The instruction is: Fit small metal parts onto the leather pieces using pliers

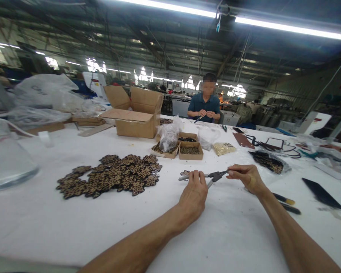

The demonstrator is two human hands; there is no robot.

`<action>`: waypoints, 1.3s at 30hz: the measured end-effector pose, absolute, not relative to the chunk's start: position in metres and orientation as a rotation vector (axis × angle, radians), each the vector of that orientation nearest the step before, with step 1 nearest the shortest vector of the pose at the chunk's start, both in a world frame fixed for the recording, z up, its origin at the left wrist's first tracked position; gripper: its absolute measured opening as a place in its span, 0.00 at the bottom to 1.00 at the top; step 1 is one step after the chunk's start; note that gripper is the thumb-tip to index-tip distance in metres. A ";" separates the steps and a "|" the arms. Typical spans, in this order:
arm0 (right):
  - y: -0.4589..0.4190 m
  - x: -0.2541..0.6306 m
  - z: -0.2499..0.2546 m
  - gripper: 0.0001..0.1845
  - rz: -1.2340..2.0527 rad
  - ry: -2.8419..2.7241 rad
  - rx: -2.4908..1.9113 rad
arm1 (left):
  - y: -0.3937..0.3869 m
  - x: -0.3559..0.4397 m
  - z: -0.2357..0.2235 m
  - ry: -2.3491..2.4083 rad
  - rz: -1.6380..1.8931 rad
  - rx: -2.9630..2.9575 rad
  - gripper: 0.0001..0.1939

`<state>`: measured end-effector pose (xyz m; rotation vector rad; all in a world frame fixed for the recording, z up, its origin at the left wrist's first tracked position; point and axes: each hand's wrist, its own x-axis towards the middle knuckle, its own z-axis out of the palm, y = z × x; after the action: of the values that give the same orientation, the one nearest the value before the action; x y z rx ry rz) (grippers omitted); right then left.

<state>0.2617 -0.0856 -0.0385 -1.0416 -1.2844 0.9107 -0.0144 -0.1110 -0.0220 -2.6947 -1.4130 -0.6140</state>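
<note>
My left hand (192, 193) is closed around the handles of metal pliers (216, 176), whose jaws point right. At the jaw tips, my right hand (248, 179) pinches with thumb and fingertips; whatever sits between them is too small to make out. Just behind my left hand lies a leopard-print piece (184, 173), partly hidden by the fingers. A pile of flower-shaped leopard-print pieces with dark edges (116, 176) spreads over the table to the left. Beside my right forearm rests a tool with black and yellow handles (284, 199), partly covered by the arm.
Small cardboard trays (191, 156) of tiny metal parts stand ahead, near a bag of pale pieces (224, 148). Behind them is an open carton (136, 127). A dark flat panel (322, 192) lies right. Across the white table (125, 235) a person (204, 104) handles something small.
</note>
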 end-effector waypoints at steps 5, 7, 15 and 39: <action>-0.089 0.260 -0.034 0.19 0.903 -1.332 -1.023 | -0.111 -0.015 -0.020 -1.399 -0.588 -2.651 0.42; -0.089 0.259 -0.033 0.19 0.902 -1.334 -1.012 | -0.111 -0.014 -0.020 -1.396 -0.566 -2.635 0.42; -0.090 0.260 -0.032 0.20 0.941 -1.346 -0.987 | -0.110 -0.015 -0.021 -1.394 -0.557 -2.632 0.41; -0.083 0.263 -0.048 0.19 1.212 -1.136 -0.896 | -0.111 -0.014 -0.025 -1.397 -0.640 -2.683 0.40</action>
<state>0.2627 -0.0830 -0.0475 -0.8958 -1.1358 1.2119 -0.0141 -0.1112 -0.0255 -2.6833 -1.3974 -0.6402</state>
